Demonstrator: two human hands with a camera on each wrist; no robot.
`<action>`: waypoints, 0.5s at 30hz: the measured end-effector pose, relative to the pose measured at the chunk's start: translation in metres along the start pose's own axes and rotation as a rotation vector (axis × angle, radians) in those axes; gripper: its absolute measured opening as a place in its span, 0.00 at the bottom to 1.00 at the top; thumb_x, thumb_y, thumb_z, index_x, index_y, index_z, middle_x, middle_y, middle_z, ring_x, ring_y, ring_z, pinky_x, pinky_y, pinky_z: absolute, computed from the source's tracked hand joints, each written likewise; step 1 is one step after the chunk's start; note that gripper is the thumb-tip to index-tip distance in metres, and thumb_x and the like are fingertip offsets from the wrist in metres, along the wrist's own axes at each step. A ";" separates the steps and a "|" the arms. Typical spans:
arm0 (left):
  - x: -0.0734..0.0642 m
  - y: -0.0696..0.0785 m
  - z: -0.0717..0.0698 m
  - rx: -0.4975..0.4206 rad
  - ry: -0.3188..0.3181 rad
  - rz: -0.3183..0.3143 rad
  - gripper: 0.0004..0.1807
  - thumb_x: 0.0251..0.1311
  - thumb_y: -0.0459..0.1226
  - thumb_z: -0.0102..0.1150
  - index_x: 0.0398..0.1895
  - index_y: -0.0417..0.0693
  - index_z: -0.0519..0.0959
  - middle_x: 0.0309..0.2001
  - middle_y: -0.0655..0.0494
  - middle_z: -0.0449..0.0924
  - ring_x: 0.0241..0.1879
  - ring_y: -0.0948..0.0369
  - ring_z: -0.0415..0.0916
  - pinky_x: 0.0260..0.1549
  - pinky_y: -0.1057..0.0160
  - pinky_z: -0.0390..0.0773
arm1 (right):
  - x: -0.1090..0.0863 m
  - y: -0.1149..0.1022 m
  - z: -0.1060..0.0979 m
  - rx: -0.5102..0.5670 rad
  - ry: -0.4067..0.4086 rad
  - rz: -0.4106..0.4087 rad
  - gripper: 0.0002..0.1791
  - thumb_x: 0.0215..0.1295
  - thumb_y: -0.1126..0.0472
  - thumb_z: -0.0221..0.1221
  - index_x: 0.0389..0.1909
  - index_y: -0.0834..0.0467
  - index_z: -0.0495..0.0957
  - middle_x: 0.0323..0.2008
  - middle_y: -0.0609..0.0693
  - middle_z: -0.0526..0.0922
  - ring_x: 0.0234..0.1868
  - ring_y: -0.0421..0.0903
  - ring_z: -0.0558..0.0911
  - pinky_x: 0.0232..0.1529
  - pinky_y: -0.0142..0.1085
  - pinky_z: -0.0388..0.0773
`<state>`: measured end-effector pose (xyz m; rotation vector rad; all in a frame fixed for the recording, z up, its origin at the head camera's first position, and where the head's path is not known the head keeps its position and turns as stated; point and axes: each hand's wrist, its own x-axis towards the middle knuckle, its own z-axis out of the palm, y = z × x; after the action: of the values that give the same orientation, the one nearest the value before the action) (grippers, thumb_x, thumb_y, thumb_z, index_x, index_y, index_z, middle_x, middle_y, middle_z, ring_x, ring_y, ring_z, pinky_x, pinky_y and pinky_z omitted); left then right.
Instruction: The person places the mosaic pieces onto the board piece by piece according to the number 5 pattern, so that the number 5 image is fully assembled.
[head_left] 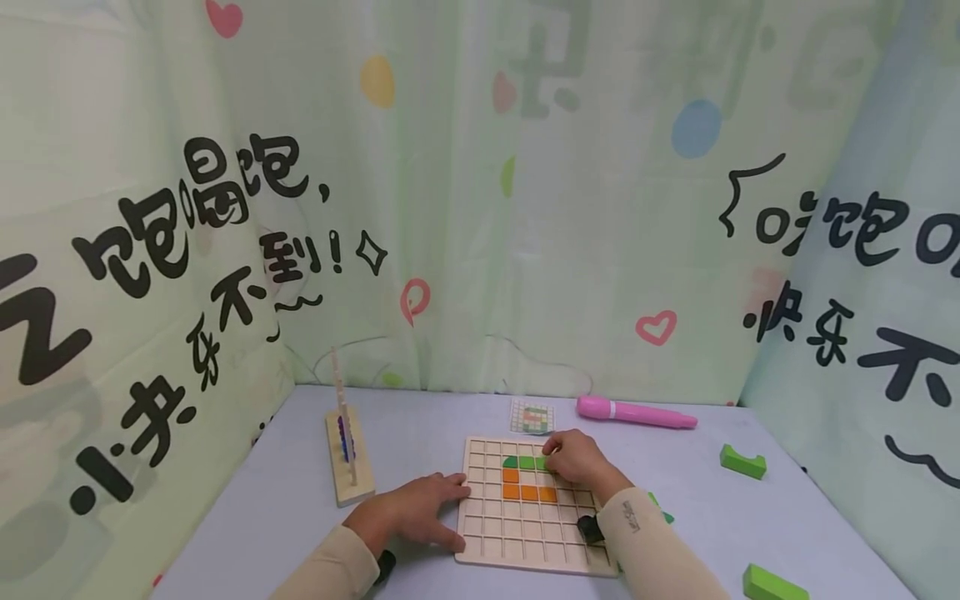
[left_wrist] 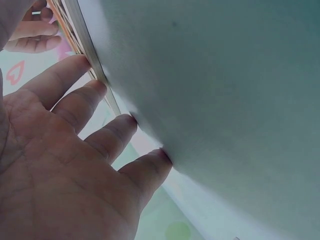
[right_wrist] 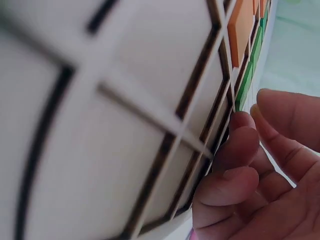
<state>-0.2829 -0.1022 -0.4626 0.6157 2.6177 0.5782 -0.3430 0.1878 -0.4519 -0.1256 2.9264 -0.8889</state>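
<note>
A light wooden grid board [head_left: 498, 531] lies on the table with colored tiles in its upper part. A dark green rounded tile [head_left: 510, 462] begins a row of green tiles [head_left: 527, 462]; orange tiles [head_left: 529, 492] lie below it. My left hand [head_left: 422, 508] is spread, its fingertips and thumb at the board's left edge. With fingers bent, my right hand [head_left: 579, 458] pinches at the right end of the green row, partly covering the last green tile. In the right wrist view, thumb and fingers [right_wrist: 240, 145] come together beside the green tiles [right_wrist: 244, 89].
A printed pattern card [head_left: 533, 417] and a pink stick-shaped object [head_left: 637, 413] lie behind the board. At the left stands a wooden base with an upright panel [head_left: 350, 458]. Green blocks [head_left: 742, 462] lie on the right, some beside my right sleeve. Printed curtains enclose the table.
</note>
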 end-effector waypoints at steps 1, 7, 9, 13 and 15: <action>0.000 0.000 0.000 0.001 -0.001 0.000 0.43 0.55 0.56 0.76 0.75 0.61 0.72 0.80 0.63 0.61 0.80 0.46 0.56 0.76 0.43 0.61 | -0.002 0.001 -0.001 0.013 0.000 0.004 0.06 0.62 0.67 0.64 0.39 0.59 0.84 0.34 0.51 0.81 0.35 0.47 0.76 0.36 0.37 0.74; -0.002 0.002 -0.003 0.017 0.008 0.012 0.43 0.55 0.55 0.76 0.75 0.59 0.72 0.80 0.61 0.61 0.80 0.46 0.57 0.76 0.43 0.61 | -0.013 0.011 -0.008 0.124 -0.013 0.031 0.07 0.67 0.64 0.64 0.44 0.61 0.84 0.38 0.52 0.84 0.36 0.45 0.78 0.37 0.36 0.77; -0.003 0.003 -0.003 0.016 0.012 0.016 0.43 0.55 0.55 0.76 0.75 0.59 0.72 0.80 0.60 0.61 0.80 0.46 0.57 0.76 0.43 0.61 | -0.017 0.015 -0.011 0.149 -0.010 0.050 0.08 0.68 0.63 0.63 0.45 0.61 0.84 0.39 0.52 0.83 0.37 0.46 0.78 0.37 0.37 0.77; -0.004 0.004 -0.002 0.009 0.011 0.014 0.43 0.55 0.54 0.77 0.75 0.59 0.72 0.80 0.60 0.61 0.80 0.46 0.57 0.76 0.43 0.61 | -0.026 0.023 -0.017 0.146 0.002 0.070 0.09 0.68 0.63 0.63 0.46 0.61 0.83 0.40 0.53 0.82 0.39 0.48 0.77 0.39 0.39 0.77; -0.003 0.004 -0.002 0.000 0.006 0.004 0.43 0.55 0.54 0.77 0.75 0.59 0.72 0.80 0.60 0.62 0.80 0.47 0.57 0.76 0.43 0.61 | -0.030 0.027 -0.020 0.140 0.002 0.082 0.09 0.68 0.63 0.63 0.46 0.61 0.83 0.40 0.53 0.81 0.40 0.48 0.76 0.40 0.40 0.77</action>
<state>-0.2794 -0.1008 -0.4582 0.6207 2.6226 0.5817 -0.3169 0.2238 -0.4490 0.0049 2.8360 -1.0771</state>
